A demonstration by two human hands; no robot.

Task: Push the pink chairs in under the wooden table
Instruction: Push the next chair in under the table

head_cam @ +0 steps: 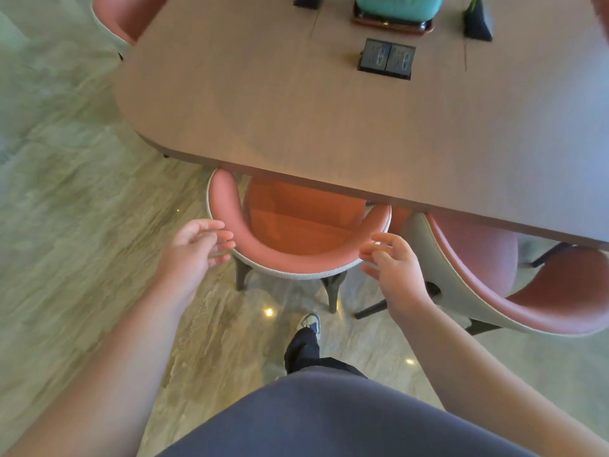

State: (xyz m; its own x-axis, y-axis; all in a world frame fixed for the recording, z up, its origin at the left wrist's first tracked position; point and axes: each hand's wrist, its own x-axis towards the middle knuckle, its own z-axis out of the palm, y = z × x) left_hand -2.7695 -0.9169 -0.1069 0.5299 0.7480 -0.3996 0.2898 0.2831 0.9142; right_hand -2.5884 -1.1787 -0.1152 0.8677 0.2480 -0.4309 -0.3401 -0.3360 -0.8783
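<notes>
A pink chair [296, 255] with a curved backrest and grey outer shell stands straight ahead, its seat partly under the wooden table [296, 120]. My left hand [194, 249] is at the left end of the backrest, fingers relaxed and just touching its edge. My right hand [392, 262] is at the right end, fingers loosely spread beside the rim. Neither hand grips the chair. A second pink chair [543, 305] stands to the right, angled and mostly out from under the table. A third pink chair [122, 18] shows at the far left corner.
On the table are a black socket box [385, 59], a teal pot on a dark tray [395, 11] and two dark stands. The floor [66, 225] is glossy marbled stone. My foot [309, 324] is just behind the chair's dark legs.
</notes>
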